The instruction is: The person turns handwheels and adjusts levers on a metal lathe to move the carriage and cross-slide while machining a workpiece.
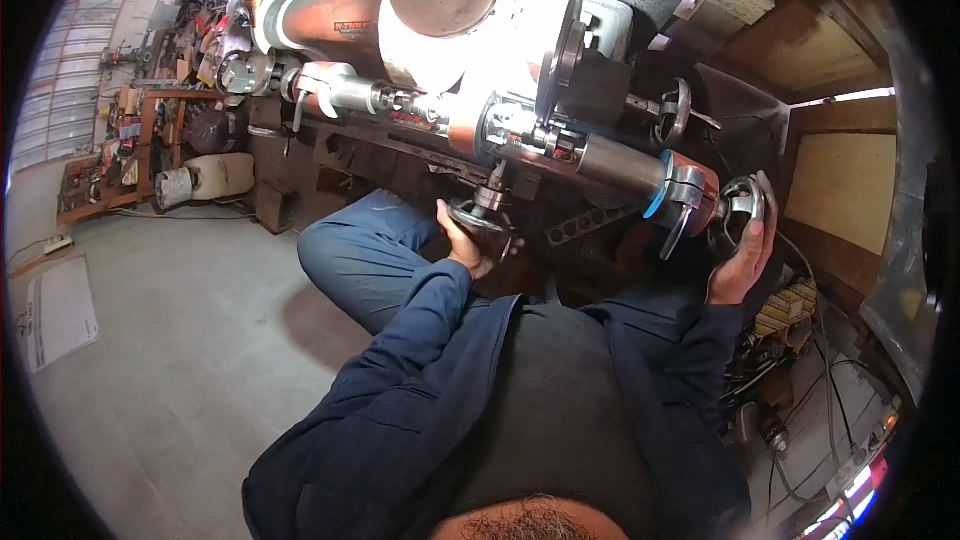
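A large orange and grey machine with a round grinding-type wheel [562, 50] stands before me. A stepped metal shaft piece [405, 103] runs along its front, brightly lit. My left hand [472, 250] is closed round the lower rim of a metal handwheel [480, 217] at the front middle of the machine, its far fingers partly hidden. My right hand [745, 258] grips the right rim of another shiny handwheel [741, 206]. That wheel sits at the end of an orange tailstock [692, 183] with a clamp lever [677, 232] hanging from it.
A third handwheel [677, 112] sits at the back right. Wooden shelving [840, 175] stands on the right, with cables and a yellow patterned box [785, 309] below. At the left are a cluttered rack [150, 135], a beige canister [222, 176] and a white board [62, 313].
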The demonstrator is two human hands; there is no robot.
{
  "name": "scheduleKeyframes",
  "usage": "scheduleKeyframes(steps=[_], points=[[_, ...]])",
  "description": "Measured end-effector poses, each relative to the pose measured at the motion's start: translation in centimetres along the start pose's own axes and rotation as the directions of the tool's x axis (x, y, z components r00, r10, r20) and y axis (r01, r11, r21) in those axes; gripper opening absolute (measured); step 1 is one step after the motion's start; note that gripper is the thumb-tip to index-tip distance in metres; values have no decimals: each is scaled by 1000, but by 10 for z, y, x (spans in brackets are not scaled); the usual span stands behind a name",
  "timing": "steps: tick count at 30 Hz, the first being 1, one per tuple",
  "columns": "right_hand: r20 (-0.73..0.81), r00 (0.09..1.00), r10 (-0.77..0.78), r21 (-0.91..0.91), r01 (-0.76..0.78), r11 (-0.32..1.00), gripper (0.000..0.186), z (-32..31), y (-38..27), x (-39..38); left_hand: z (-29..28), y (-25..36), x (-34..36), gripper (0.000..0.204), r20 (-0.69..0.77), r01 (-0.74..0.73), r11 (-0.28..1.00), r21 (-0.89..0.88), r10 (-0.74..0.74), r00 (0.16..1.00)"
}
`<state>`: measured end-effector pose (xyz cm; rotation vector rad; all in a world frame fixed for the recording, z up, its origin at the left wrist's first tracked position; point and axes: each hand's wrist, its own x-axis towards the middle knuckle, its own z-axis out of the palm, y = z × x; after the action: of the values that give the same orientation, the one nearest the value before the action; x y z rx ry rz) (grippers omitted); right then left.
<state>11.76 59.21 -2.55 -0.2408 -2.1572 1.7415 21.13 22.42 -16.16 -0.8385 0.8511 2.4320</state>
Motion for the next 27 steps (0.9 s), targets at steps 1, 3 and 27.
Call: scheduleKeyframes(steps=[1,3,27], points=[[10,1000,-4,27,4,1000,66,2,-1,1,-36,3,4,101,45,139,976,-168,-133,990],[10,1000,-9,18,9,1000,67,4,0,1,-50,11,10,95,276,429,804,-412,-339,899],[688,646,331,-499,90,862,63,-9,78,177,-66,33,28,27,-25,21,13,1000,426,904]])
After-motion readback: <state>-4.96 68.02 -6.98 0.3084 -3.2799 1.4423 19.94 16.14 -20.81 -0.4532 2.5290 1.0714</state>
